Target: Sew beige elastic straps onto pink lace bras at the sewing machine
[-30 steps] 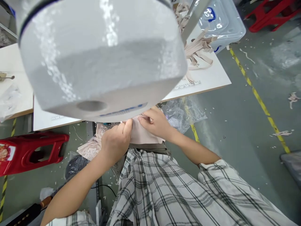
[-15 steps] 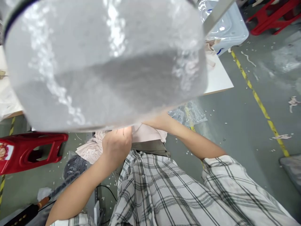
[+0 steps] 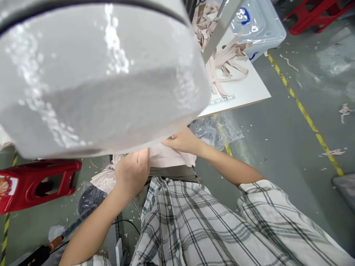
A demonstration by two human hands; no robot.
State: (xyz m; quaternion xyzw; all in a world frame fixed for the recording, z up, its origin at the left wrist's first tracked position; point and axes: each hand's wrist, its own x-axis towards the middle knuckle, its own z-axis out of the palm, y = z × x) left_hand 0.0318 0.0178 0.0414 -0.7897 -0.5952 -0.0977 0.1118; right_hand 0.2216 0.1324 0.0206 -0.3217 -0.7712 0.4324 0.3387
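Big white sewing machine head (image 3: 94, 74) fills the upper left, very close to the cam and blurred; everything below is placed vs. it. A grey metal rod (image 3: 220, 27) slants up just right of the machine. Beyond the machine to the right: white worktable (image 3: 249, 87) w/ a printed ruler strip near its front edge, and a heap of beige fabric strips (image 3: 222, 59) on it. Past the table's far corner, a clear plastic bin (image 3: 259, 26) w/ blue latches. Grey floor (image 3: 291, 147) right of the machine, w/ a yellow line and thread scraps. Red plastic stool (image 3: 36, 181) below-left of the machine; another red one far upper right. Crumpled clear plastic bag (image 3: 216, 131) under the table edge, just below-right of the machine.

Person's plaid shirt (image 3: 199, 225) takes the bottom centre. Pale pink fabric piece (image 3: 166, 157) lies directly under the machine's lower edge, over the lap; a lacy pink part (image 3: 104, 179) hangs off to the left.

Left hand (image 3: 131, 171) is curled closed on the pink fabric's left edge, fingers bent in, pinching it. Right hand (image 3: 184, 140) rests on the fabric's top right, right at the machine's rim; fingertips are hidden under the machine, so can't tell if they grip or just press.
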